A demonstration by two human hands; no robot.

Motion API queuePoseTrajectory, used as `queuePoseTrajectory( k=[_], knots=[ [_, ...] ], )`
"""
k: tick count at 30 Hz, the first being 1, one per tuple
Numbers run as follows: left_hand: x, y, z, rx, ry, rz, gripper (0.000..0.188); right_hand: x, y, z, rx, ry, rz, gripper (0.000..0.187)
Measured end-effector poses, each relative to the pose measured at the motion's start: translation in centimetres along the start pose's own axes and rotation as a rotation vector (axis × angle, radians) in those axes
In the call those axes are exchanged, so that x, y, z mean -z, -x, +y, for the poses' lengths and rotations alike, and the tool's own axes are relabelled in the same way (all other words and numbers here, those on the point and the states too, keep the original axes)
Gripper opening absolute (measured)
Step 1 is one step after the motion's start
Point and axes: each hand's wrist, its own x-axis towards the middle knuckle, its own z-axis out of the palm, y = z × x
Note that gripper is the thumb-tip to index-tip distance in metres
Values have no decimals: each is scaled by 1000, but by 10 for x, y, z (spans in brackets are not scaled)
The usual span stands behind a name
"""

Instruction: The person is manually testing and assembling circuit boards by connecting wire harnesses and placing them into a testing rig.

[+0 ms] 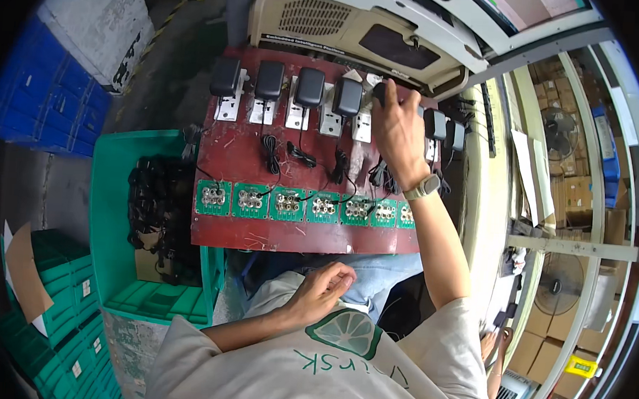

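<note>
A dark red test board (259, 232) carries a row of black power adapters (270, 80) plugged into sockets along its far edge, and a row of green circuit boards (288, 203) near its front edge. Thin black cords (270, 152) run between them. My right hand (397, 131), with a watch on the wrist, reaches forward and grips one black adapter (379, 92) toward the right of the row. My left hand (325, 284) rests loosely curled against my chest, holding nothing.
A green crate (110, 209) with a heap of black adapters and cords stands left of the board. Stacked green bins (63, 330) and blue bins (47, 102) sit farther left. A beige machine (323, 24) lies behind the board, cardboard boxes and fans at right.
</note>
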Motion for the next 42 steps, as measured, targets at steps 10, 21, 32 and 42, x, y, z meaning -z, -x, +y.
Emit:
queuePoseTrajectory(
  k=[10, 21, 32, 42],
  knots=[
    [-3, -70, 60, -345, -753, 238, 10, 31, 45, 27, 182, -230, 267, 41],
    [-42, -195, 88, 32, -977, 316, 53, -18, 125, 81, -284, -318, -220, 46],
    [-45, -193, 109, 293, 504, 412, 43, 65, 132, 131, -689, -1517, -357, 47],
    [-14, -121, 103, 376, 529, 115, 24, 48, 209, 151, -411, -1553, -548, 19]
  ],
)
